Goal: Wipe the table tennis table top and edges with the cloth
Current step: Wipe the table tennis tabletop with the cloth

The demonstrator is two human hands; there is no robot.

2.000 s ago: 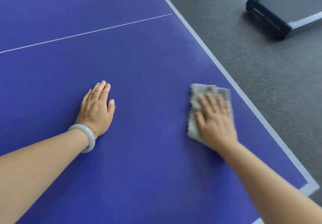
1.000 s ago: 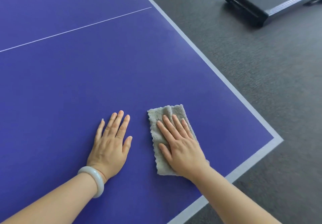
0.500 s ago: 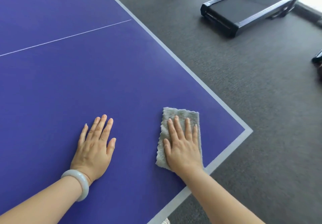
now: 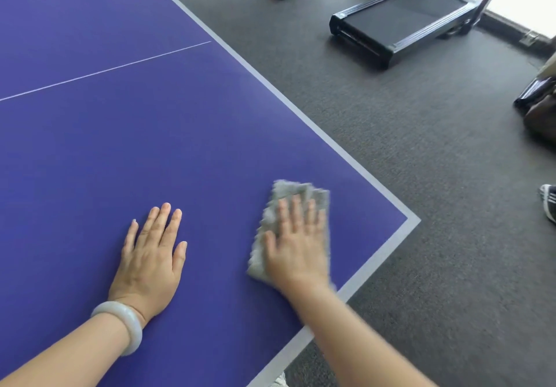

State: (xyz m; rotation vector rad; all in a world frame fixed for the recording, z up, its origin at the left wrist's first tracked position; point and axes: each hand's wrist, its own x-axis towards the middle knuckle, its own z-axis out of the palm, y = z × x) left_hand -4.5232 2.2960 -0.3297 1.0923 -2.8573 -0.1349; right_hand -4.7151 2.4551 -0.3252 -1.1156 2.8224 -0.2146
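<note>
1. R hand [image 4: 296, 245] lies flat on the grey cloth [image 4: 288, 194], fingers a bit spread, pressing it on the purple table top [image 4: 120, 146]. The hand looks blurry, so it's prob. sliding.
2. The cloth sits near the table corner [image 4: 413, 221], not touching it. 1 sec ago it was farther from the corner, right by the L hand [image 4: 150, 254].
3. L hand rests flat, fingers straight and close together, holding nothing, farther from the corner than the cloth.
4. So the wiping is heading to the corner. The grey edge strip [image 4: 373, 263] by the corner prob. comes next.
</note>
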